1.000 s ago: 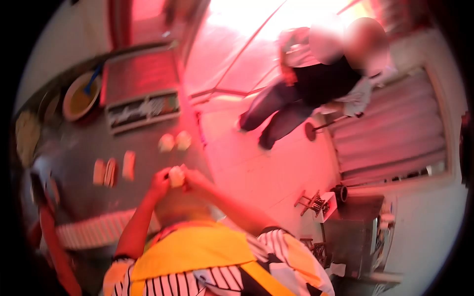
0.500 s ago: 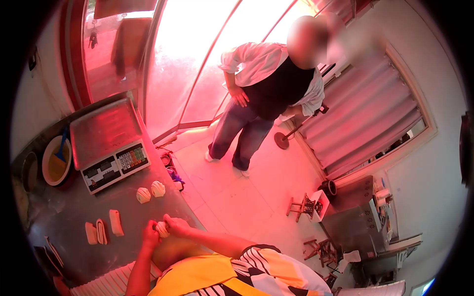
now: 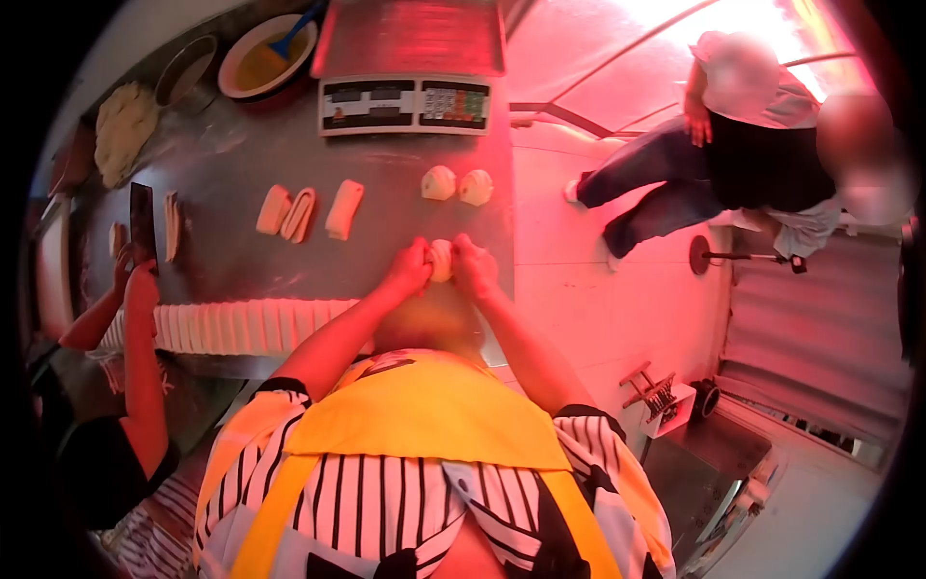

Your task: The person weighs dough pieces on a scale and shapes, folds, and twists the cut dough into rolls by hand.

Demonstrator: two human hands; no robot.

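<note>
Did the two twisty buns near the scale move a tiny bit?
No, not that I can see. The two twisty buns lie in the same spot beside the scale; the whole view has just turned.

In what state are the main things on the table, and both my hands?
Left hand, closed on the dough piece
Right hand, closed on it too
Dough piece, held, ridged
Two dough rolls, shaped, side by side
Three strips, folded
Bowl, upright, holding yellow liquid
Brush, in the bowl
Scale, display unreadable

Head-worn, the camera looks forward and down — yellow cloth apron (image 3: 424,415) near, grey metal table (image 3: 328,270) left, pale tiled floor (image 3: 579,309) right.
</note>
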